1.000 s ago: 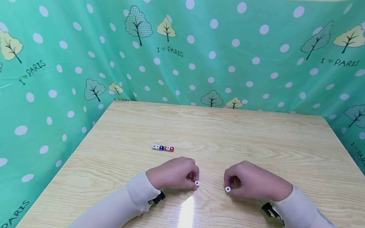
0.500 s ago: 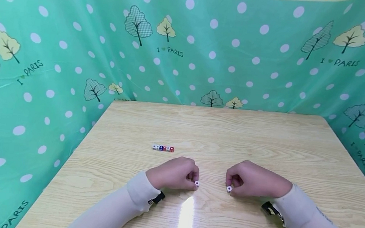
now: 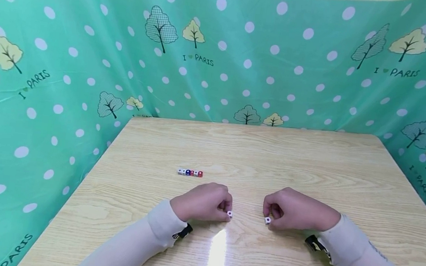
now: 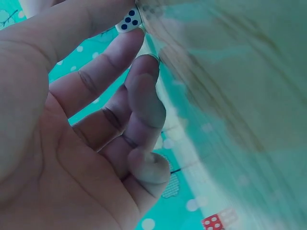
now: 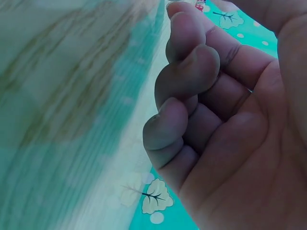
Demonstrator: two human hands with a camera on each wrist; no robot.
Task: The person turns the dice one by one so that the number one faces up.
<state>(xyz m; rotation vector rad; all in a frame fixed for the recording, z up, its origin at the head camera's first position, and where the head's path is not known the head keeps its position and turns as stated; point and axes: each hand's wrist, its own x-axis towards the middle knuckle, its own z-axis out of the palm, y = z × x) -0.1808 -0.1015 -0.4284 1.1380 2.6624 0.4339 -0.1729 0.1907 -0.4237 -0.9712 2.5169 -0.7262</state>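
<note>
My left hand (image 3: 204,202) pinches a white die (image 3: 229,214) between thumb and index finger, low over the wooden table (image 3: 245,261). In the left wrist view this die (image 4: 128,20) shows a face of dark pips at the fingertips, and the other fingers curl loosely. Across a gap to the right, my right hand (image 3: 299,212) pinches a second white die (image 3: 268,220), its single-pip face upward. The right wrist view shows the curled fingers of the right hand (image 5: 225,105); the pinch lies at the top edge there, mostly out of frame.
Farther back and left, a straight row of white, blue and red dice (image 3: 190,173) lies on the table. One red die (image 4: 212,223) shows low in the left wrist view. A green dotted cloth (image 3: 221,63) hangs behind the table and along its sides.
Over the last second my right hand has shifted slightly to the right with its die. My left hand and the row of dice stay in place.
</note>
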